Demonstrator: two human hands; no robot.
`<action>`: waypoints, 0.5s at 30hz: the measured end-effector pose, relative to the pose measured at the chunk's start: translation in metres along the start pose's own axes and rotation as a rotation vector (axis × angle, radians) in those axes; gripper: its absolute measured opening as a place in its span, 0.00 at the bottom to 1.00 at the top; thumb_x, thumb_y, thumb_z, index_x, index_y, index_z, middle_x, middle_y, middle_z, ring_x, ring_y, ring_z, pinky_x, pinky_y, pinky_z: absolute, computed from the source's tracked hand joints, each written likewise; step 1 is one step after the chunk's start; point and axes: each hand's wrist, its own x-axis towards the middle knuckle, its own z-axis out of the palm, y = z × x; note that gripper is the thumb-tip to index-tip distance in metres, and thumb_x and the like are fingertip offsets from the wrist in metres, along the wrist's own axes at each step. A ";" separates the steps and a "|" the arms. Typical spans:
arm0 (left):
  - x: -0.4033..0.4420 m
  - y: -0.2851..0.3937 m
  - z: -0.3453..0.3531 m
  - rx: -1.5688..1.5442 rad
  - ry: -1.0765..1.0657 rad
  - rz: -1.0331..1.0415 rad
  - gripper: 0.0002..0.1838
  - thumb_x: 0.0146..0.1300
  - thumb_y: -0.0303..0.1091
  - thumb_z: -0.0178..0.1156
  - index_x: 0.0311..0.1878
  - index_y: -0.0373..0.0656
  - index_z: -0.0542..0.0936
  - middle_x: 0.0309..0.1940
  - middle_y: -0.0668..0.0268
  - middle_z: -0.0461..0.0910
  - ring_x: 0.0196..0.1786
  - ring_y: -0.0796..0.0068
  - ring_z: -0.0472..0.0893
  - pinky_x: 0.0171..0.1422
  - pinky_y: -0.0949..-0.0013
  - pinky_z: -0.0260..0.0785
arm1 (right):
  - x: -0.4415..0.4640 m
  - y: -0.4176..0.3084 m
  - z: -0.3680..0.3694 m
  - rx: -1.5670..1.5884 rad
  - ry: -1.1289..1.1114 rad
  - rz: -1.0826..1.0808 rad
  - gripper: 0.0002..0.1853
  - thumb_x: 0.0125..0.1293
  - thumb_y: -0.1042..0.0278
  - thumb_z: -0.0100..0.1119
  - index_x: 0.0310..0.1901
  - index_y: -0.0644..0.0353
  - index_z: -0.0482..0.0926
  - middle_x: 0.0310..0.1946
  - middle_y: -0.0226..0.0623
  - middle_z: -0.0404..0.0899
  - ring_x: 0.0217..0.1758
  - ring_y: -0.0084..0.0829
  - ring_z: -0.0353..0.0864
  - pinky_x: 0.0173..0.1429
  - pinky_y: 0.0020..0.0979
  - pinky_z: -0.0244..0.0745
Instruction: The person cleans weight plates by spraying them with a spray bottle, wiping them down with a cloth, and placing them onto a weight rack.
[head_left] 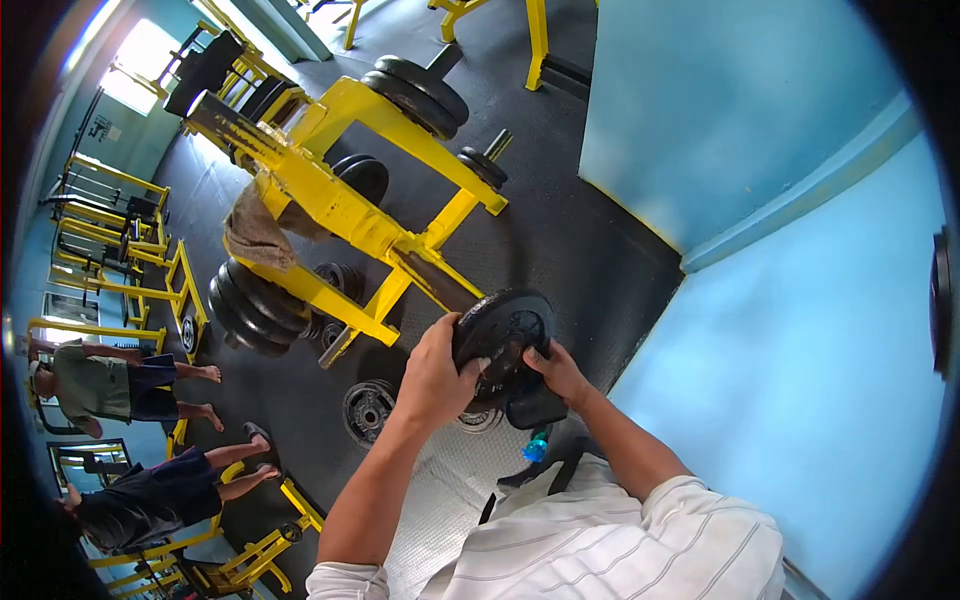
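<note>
A round black weight plate [512, 322] is held up in front of my body, tilted, between both hands. My left hand [436, 375] grips its left rim, with the thumb over the face. On the right side my right hand [558, 372] holds it, thumb on the near face and the other fingers mostly hidden. Just beyond stands a yellow plate-loaded frame [350, 205], close to the held plate's far edge. Below my left hand another weight plate [370, 412] lies on the floor, and a silver-grey plate [478, 421] shows partly beneath the held one.
Black plates [258, 305] load the frame's left side, more plates [425, 92] its far side. A brown towel [258, 228] drapes over it. A blue wall [760, 330] borders the right. Two people [115, 385] stand at left among yellow machines. Something bright blue [536, 447] sits near my body.
</note>
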 end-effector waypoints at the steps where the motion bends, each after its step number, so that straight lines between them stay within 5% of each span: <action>1: 0.008 0.001 -0.001 0.009 0.014 0.007 0.31 0.52 0.27 0.68 0.59 0.35 0.68 0.49 0.46 0.77 0.54 0.50 0.77 0.60 0.59 0.69 | 0.008 0.000 -0.002 0.000 0.004 0.000 0.38 0.61 0.47 0.65 0.65 0.61 0.64 0.60 0.35 0.70 0.63 0.31 0.66 0.66 0.34 0.63; 15: 0.047 -0.004 -0.015 0.075 0.041 0.002 0.30 0.51 0.27 0.68 0.59 0.33 0.70 0.49 0.45 0.77 0.54 0.48 0.78 0.59 0.60 0.69 | 0.065 0.000 0.007 -0.017 -0.100 0.021 0.36 0.62 0.45 0.63 0.65 0.60 0.66 0.59 0.34 0.71 0.62 0.32 0.68 0.66 0.35 0.63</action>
